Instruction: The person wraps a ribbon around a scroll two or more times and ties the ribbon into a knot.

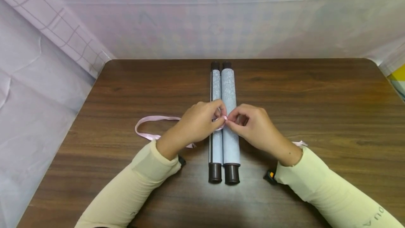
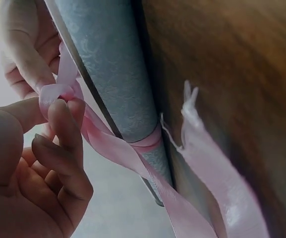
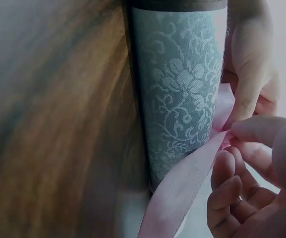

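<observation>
A scroll (image 1: 228,87) rolled from both ends lies lengthwise on the table, its two rolls side by side, with pale blue floral fabric and dark end knobs. Round its middle passes a pink ribbon (image 2: 110,144). Above the rolls my left hand (image 1: 200,120) pinches a loop of the ribbon between thumb and fingers. From the other side my right hand (image 1: 253,124) pinches the ribbon close by, the fingertips of both hands nearly meeting. In the right wrist view a flat length of ribbon (image 3: 182,193) hangs from the pinch. Fingers hide part of the knot area.
The brown wood-grain table (image 1: 142,90) spreads out on both sides. One loose ribbon tail (image 1: 155,118) curves over it at the left, and a frayed end (image 1: 300,143) shows beside the right wrist. Pale curtains (image 1: 202,20) hang behind the far edge.
</observation>
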The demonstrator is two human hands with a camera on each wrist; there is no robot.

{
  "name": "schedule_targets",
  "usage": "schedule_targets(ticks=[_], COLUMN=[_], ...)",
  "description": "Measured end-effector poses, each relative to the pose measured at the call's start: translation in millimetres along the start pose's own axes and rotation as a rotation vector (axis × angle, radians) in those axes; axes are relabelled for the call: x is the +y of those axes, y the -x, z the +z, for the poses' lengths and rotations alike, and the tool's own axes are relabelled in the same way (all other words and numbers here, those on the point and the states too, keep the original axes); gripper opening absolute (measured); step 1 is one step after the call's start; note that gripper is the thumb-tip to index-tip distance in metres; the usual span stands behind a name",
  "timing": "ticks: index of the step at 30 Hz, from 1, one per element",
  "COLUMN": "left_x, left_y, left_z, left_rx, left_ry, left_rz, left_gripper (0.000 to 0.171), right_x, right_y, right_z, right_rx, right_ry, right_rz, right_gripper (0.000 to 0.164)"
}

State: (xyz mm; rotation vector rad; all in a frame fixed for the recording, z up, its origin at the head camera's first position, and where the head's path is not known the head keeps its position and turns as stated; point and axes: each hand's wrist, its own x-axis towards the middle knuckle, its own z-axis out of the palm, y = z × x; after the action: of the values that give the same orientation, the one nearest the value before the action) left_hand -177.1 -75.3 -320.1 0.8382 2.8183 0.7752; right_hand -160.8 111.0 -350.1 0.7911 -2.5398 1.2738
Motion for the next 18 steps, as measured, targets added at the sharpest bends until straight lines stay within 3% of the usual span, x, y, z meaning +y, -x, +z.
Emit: schedule_targets(ticks=[10, 18], left_x=[-1.0, -1.7], left_y=[-1.0, -0.3], left_z=[2.7, 2.8], left_rx=[0.051, 0.045], left_ry=[-0.065, -0.058], left_rz=[0.042, 0.041], left_gripper=[0.011, 0.012], right_x=[-2.4, 1.5], right_y=[1.5, 1.8], right_z=[0.9, -3.0], right_rx=[-0.033, -0.144], right_ry=[-0.059, -0.182], right_rz=[0.003, 0.128], right_gripper=[0.006, 0.011])
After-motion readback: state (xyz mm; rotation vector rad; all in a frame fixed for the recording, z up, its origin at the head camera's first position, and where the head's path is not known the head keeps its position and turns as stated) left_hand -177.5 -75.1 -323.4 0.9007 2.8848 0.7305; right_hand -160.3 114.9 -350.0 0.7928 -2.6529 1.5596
